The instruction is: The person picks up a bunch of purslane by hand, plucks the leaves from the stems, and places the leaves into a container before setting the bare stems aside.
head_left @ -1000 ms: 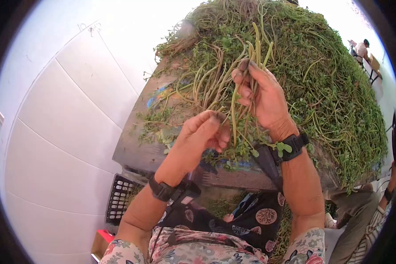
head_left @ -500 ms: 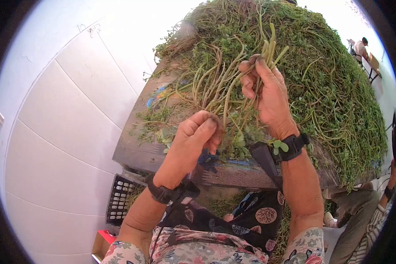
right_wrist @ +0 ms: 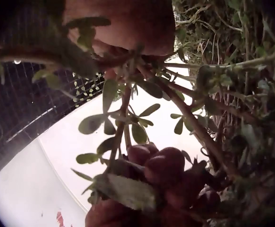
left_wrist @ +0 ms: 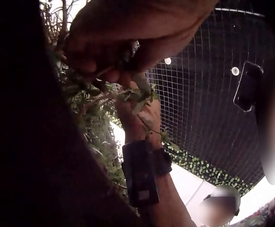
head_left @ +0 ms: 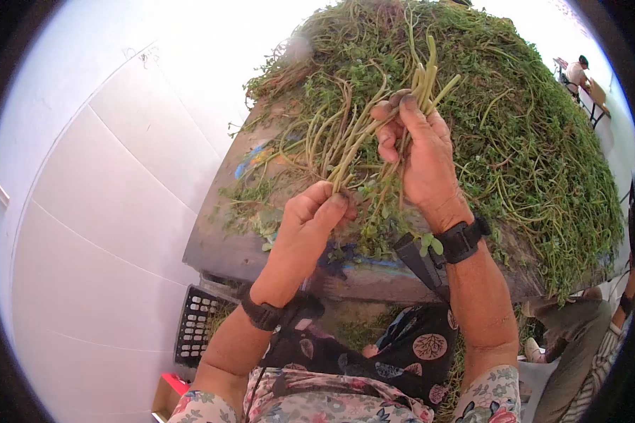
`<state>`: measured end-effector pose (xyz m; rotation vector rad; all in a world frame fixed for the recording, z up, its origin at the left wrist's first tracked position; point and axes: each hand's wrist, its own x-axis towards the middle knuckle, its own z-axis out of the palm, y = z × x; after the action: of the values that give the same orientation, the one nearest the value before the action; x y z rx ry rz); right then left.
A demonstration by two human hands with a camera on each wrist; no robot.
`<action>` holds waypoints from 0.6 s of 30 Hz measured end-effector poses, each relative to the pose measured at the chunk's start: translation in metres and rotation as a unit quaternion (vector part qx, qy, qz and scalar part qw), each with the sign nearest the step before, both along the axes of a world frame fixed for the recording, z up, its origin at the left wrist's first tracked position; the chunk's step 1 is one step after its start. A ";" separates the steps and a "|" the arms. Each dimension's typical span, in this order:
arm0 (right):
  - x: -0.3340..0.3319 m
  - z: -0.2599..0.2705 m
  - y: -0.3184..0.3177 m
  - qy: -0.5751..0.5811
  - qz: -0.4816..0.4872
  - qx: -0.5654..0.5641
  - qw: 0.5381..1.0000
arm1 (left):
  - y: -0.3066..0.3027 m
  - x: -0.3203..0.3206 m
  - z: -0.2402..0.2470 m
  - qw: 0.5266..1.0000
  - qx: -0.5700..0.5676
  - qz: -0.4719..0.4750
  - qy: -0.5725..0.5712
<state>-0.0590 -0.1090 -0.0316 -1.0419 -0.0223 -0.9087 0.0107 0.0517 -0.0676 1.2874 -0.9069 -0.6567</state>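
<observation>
A small bunch of purslane stems [head_left: 355,144] stretches between the two hands above the table. My right hand [head_left: 427,155] grips the bunch between thumb and fingers, its thick pale stem ends pointing up and away. Lower and to the left, my left hand [head_left: 305,222] pinches the other part of the stems between thumb and index finger. Paddle-shaped leaves [right_wrist: 92,124] hang between the hands in the right wrist view, partly covering the left hand's fingers [right_wrist: 163,168]. In the left wrist view the left hand [left_wrist: 137,33] is dark, its grip partly hidden.
A large heap of purslane [head_left: 536,162] covers most of the dark table [head_left: 219,243], with loose sprigs at its left. A black plastic crate [head_left: 196,321] stands below the left edge, near a white wall [head_left: 99,211]. Another person's leg [head_left: 578,345] is at right.
My left hand has closed its fingertips on the stems that hang from the bunch. The right hand has shifted to the right, then slightly back left, still holding the bunch.
</observation>
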 end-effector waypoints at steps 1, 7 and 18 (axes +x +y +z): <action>-0.001 0.000 -0.002 -0.003 -0.006 0.003 1.000 | 0.000 -0.001 0.000 1.000 -0.011 -0.002 0.015; -0.002 -0.002 -0.011 -0.031 -0.001 0.036 0.999 | 0.007 -0.003 -0.001 0.996 0.088 -0.018 -0.003; -0.002 -0.005 -0.015 -0.024 0.021 0.058 0.998 | 0.009 -0.006 0.005 0.983 -0.007 -0.080 0.167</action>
<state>-0.0608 -0.1244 -0.0362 -0.9090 -0.0304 -0.8861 0.0046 0.0611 -0.0624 1.0581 -0.7401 -0.9593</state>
